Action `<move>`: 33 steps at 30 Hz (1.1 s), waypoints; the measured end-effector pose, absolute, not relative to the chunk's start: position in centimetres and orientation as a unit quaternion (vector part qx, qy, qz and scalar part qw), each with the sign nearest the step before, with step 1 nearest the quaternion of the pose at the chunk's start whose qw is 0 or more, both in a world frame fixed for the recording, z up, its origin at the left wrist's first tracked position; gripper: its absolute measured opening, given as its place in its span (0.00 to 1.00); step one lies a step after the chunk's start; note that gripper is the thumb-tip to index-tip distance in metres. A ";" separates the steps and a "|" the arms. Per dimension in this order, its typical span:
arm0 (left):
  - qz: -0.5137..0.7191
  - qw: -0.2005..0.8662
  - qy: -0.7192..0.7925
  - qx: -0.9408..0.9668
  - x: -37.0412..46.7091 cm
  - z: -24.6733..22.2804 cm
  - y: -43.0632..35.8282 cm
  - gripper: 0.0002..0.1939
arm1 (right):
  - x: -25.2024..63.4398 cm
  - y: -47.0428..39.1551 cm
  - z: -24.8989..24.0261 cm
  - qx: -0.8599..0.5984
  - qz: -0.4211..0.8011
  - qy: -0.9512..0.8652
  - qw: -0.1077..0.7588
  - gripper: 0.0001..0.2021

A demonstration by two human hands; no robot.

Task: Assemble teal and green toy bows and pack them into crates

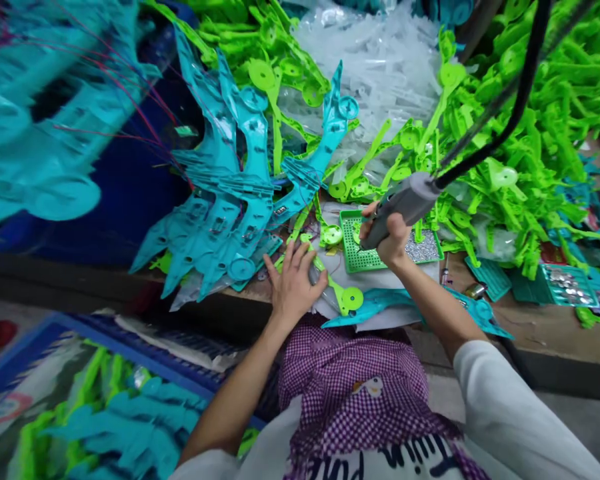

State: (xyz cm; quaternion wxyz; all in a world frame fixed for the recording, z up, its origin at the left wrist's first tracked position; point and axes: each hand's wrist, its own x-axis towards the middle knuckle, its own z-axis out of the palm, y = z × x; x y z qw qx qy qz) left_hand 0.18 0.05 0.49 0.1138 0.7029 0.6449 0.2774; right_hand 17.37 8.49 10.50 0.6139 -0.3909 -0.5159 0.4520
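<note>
One grey, cylindrical corded power tool (414, 193) is what I see at work, held above the desk (523, 317) over a green plastic mesh tray (353, 259). Its long axis slants, the cable end at upper right and the nose pointing to lower left, over the tray; I can't make out the tip. The fingers of the right hand (393, 245) are wrapped around its body. From its rear, one black cable (517, 107) rises to the upper right.

The left hand (294, 283) lies palm down, fingers spread, over one slender lime-green plastic arm with a round disc end (353, 299). That arm runs obliquely, its disc towards lower right, near the apron; I can't tell whether the fingers press on it.

I count one tray, with many small silver screws (423, 248) at its right side. One long teal plastic piece (365, 308) lies crosswise at the desk's edge, its pointed end to the left, the right forearm passing above it. Left of the hands lean several overlapping teal plastic shells (247, 180), too stacked to count. Beyond are one heap of translucent bagged pieces (375, 60) and countless lime-green parts (525, 147).
</note>
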 end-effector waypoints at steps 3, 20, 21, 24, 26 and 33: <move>0.284 0.115 0.648 0.697 0.2 0.7 0.0 0.24 | 17.8 8.7 8.9 -0.400 0.450 -0.500 0.622 0.30; 0.253 0.130 0.635 0.718 0.0 1.1 -0.1 0.28 | 17.9 9.1 8.2 -0.404 0.456 -0.497 0.618 0.28; 0.250 0.129 0.634 0.720 0.0 1.1 -0.1 0.29 | 18.0 9.1 8.2 -0.402 0.457 -0.497 0.618 0.27; 0.244 0.127 0.634 0.723 0.0 1.2 -0.1 0.32 | 18.2 9.0 9.0 -0.393 0.463 -0.493 0.623 0.29; 0.243 0.124 0.635 0.723 0.0 1.2 -0.1 0.33 | 18.3 8.6 10.2 -0.394 0.462 -0.485 0.630 0.31; 0.245 0.110 0.636 0.723 0.2 0.9 0.0 0.34 | 14.5 5.5 12.4 -0.321 0.544 -0.531 0.565 0.33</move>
